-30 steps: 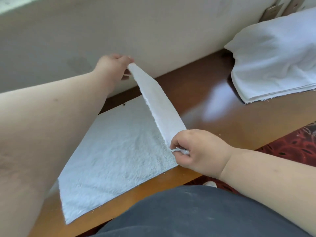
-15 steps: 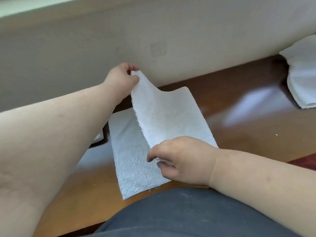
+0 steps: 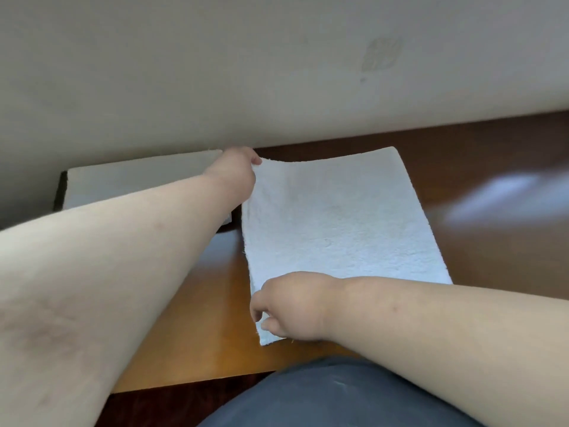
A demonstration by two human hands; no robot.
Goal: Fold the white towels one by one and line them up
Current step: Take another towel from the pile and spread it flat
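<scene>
Head view:
Towel (image 3: 338, 223): white terry rectangle, folded flat on the glossy wooden table (image 3: 197, 343), near its front edge.
Left hand (image 3: 237, 171): pinching the towel's far left corner.
Right hand (image 3: 292, 306): pinching its near left corner.

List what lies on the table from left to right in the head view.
Folded white towel by the wall → left hand → white towel being folded, right hand at its near corner → bare table.
</scene>
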